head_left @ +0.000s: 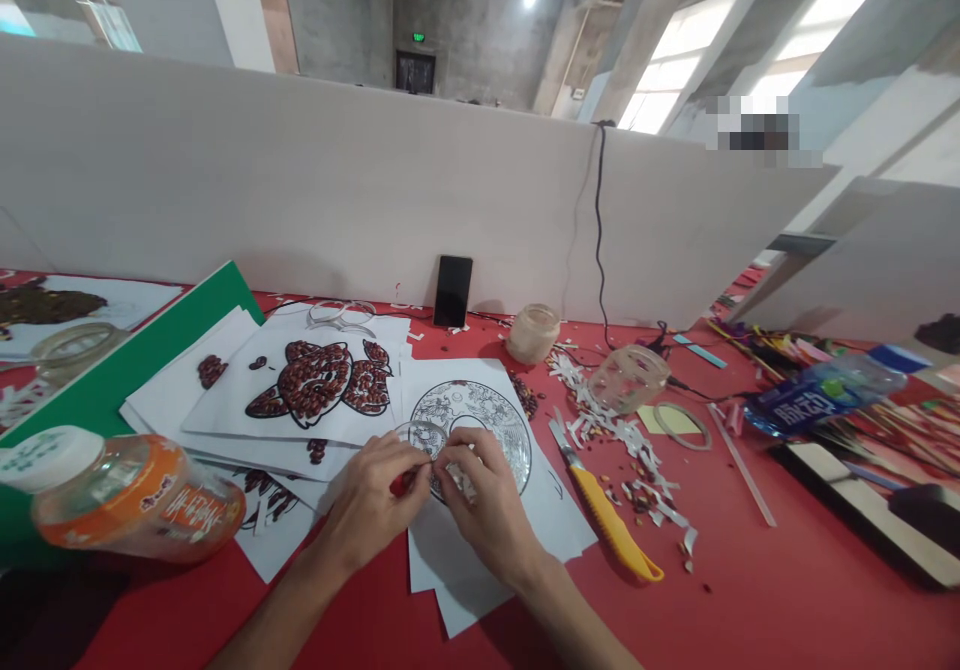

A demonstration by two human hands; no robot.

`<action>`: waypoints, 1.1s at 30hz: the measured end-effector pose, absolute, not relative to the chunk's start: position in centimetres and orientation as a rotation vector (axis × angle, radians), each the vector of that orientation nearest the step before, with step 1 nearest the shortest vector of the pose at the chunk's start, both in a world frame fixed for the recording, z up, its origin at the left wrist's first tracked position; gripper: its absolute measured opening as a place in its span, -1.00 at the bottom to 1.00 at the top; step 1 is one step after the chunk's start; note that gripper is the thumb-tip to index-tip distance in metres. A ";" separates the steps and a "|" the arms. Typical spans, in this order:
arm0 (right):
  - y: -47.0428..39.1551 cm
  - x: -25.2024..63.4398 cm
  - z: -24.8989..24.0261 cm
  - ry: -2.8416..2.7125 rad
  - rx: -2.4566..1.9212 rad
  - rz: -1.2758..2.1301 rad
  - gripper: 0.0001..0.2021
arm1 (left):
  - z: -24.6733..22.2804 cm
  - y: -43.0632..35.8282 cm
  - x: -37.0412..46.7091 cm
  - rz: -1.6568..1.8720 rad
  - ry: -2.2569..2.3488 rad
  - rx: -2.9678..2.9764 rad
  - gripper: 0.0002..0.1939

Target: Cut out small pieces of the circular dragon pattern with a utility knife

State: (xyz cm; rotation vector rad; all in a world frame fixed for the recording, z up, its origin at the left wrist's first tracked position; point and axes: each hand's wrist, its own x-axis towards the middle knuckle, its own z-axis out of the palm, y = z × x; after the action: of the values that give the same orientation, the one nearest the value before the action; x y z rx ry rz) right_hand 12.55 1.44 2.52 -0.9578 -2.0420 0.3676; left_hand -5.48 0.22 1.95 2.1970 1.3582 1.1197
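Note:
My left hand (382,495) is closed in a pinch over the left part of a round line drawing (510,430) on white paper. Something red shows between its fingers, too small to name. Right beside it, my right hand (484,500) is also pinched, its fingertips nearly touching those of the left; what they hold is hidden. To the left, a sheet bears an animal picture (311,385) filled with dark red beans. A yellow utility knife (611,520) lies right of the drawing.
An orange-labelled bottle (150,500) lies at the left by a green board (217,300). A phone (453,292) leans against the white partition (300,180). Glass jars (534,335), paper strips (600,415), a blue-labelled bottle (825,395) and a black tray (862,520) are further right.

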 end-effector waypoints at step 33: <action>1.3 13.4 2.8 -1.312 -1.003 1.532 -0.57 | 2.9 0.7 -5.3 1.353 1.281 1.755 -0.80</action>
State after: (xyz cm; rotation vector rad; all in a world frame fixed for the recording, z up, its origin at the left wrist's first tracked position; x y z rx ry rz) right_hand 13.41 1.33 2.75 -1.0034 -1.3118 1.5319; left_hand -5.30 0.72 2.86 1.7546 1.2813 1.3532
